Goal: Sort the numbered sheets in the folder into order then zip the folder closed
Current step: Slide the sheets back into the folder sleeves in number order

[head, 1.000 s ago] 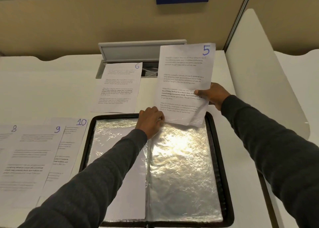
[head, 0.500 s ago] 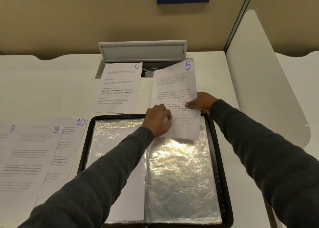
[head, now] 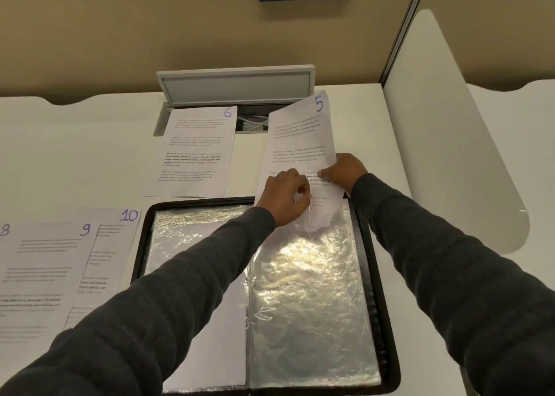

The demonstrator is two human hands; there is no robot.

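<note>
- Clear plastic sleeve (head: 312, 299) on the right side of the open black folder (head: 387, 290) takes the lower edge of sheet 5 (head: 300, 143), which stands tilted above the folder's far rim.
- My right hand (head: 345, 170) pinches that sheet's right edge.
- My left hand (head: 285, 197) is curled at the sleeve's mouth, pinching the plastic.
- Sheet 6 (head: 198, 149) lies on the white desk (head: 75, 155) beyond the folder.
- Sheets 8 (head: 9, 275), 9 (head: 48, 275) and 10 (head: 114, 245) overlap to the left.

Sheet 8 (head: 18, 275) runs off the left edge — printed text everywhere too small to read.
</note>
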